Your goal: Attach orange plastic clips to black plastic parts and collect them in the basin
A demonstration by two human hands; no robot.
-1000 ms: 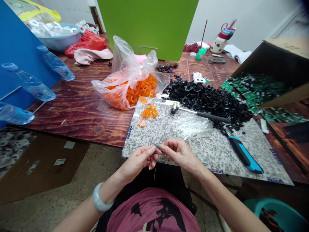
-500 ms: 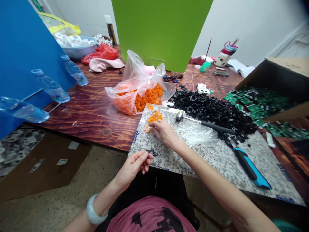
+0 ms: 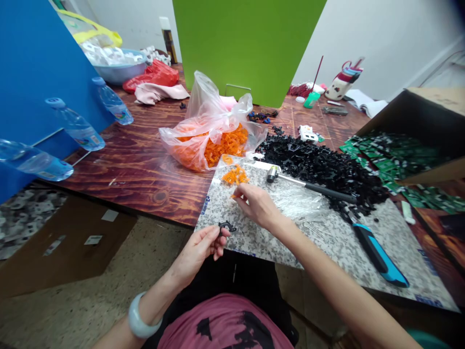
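Between the thumb and fingers of my left hand (image 3: 205, 242) is a small curved black plastic part (image 3: 228, 226), held over the near edge of the speckled board (image 3: 214, 213). My right hand (image 3: 256, 203) is closed in a pinch on a small orange plastic part (image 3: 234, 196), mostly hidden by the fingertips. Just beyond it lies a little heap of orange parts (image 3: 235, 174) on the board. To the right of that hand are clear thin strips (image 3: 300, 199) and a hammer (image 3: 308, 185) with a black grip.
An open plastic bag of orange parts (image 3: 225, 145) stands behind the board. A large pile of black parts (image 3: 316, 162) spreads at the back right, near a carton (image 3: 428, 116) of green circuit boards. Blue-handled pliers (image 3: 379, 254) lie at right; water bottles (image 3: 74, 126) lean at left.
My right hand has drawn back from the orange heap, slightly right and nearer, with an orange part in its fingertips. My left hand stays almost in place, still holding the black part.
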